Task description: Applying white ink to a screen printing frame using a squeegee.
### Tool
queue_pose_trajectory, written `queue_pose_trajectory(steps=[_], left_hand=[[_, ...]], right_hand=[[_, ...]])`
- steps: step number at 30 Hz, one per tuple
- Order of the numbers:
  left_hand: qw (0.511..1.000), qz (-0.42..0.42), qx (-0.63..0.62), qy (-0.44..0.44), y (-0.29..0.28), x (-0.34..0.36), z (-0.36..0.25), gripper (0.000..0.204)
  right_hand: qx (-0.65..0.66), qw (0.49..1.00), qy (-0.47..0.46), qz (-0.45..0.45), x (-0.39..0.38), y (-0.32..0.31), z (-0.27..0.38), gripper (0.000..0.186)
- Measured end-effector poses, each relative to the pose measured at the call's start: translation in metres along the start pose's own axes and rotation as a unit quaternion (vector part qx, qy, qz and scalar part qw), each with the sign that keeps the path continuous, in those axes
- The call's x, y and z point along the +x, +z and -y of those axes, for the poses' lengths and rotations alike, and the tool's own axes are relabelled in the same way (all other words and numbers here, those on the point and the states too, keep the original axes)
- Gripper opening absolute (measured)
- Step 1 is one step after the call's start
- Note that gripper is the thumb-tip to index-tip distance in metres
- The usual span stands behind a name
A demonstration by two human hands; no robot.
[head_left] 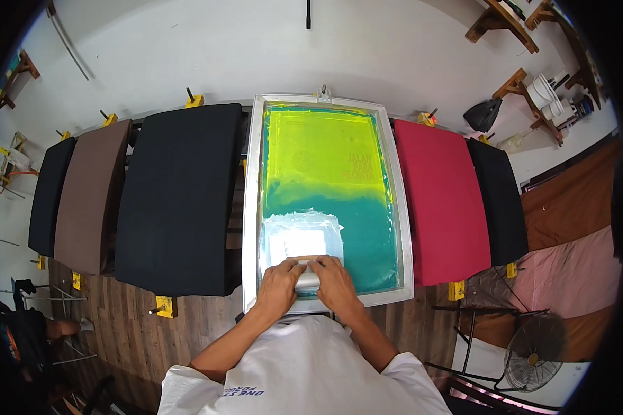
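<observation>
A silver-framed screen lies over the middle of the rack, its mesh coloured yellow-green at the far end and teal nearer me, with faint reversed lettering. Near its lower left is a bright patch of white ink. My left hand and my right hand grip a squeegee with a silver handle and a tan strip, held on the lower part of the screen at the near edge of the white ink. Both hands have their fingers bent round it, side by side.
Dark platens, a brown platen and a red platen flank the screen on yellow clamps. Wall shelves are at upper right, a fan at lower right. Another person's leg shows at lower left.
</observation>
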State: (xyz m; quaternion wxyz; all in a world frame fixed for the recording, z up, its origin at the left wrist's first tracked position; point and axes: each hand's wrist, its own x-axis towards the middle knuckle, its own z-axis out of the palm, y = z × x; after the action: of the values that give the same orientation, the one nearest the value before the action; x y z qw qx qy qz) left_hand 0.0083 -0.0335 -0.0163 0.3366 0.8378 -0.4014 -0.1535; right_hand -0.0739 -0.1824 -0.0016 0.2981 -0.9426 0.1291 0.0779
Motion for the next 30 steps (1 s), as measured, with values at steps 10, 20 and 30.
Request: queue_pose_trajectory(steps=[10, 20, 30], left_hand=[[1.0, 0.027, 0.006, -0.012, 0.0, -0.005, 0.0, 0.059], [1.0, -0.001, 0.028, 0.014, 0.001, -0.009, -0.006, 0.06], [0.999, 0.042, 0.018, -0.013, 0.0, -0.012, -0.009, 0.061]], right_hand=[[-0.003, 1.0, -0.003, -0.028, -0.004, 0.0, 0.002, 0.058], [-0.006, 0.998, -0.013, -0.068, -0.012, 0.001, 0.006, 0.057], [0.018, 1.0, -0.019, -0.013, -0.016, 0.006, -0.005, 0.056]])
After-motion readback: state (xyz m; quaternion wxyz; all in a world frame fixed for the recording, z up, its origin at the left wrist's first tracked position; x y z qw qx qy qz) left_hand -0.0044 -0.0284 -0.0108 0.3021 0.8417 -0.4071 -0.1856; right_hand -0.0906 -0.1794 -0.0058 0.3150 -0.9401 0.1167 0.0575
